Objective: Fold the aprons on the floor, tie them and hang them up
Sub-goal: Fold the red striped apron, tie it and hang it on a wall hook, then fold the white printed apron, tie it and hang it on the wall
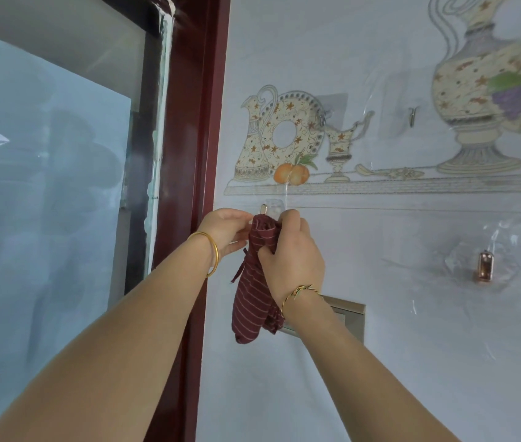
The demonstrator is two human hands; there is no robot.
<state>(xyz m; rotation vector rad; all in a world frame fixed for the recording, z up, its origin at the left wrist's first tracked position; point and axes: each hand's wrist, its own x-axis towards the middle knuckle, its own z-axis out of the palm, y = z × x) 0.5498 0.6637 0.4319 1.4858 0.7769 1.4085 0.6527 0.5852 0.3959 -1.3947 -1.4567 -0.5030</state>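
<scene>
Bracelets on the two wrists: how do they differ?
The left bangle is a plain, rigid gold ring; the right bracelet is thin twisted thread, yellow and dark. The bangle hangs loose; the bracelet sits snug with a knot. Both circle a wrist beside the apron.

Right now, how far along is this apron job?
Done: the striped apron looks folded and tied into a bundle. In hand: left hand and right hand grip its top at the wall hook. Left: releasing it; whether it has caught is hidden.

Pale tiled wall point(380, 346) with jug mural point(280, 138) beside dark red door frame point(194, 122)
</scene>
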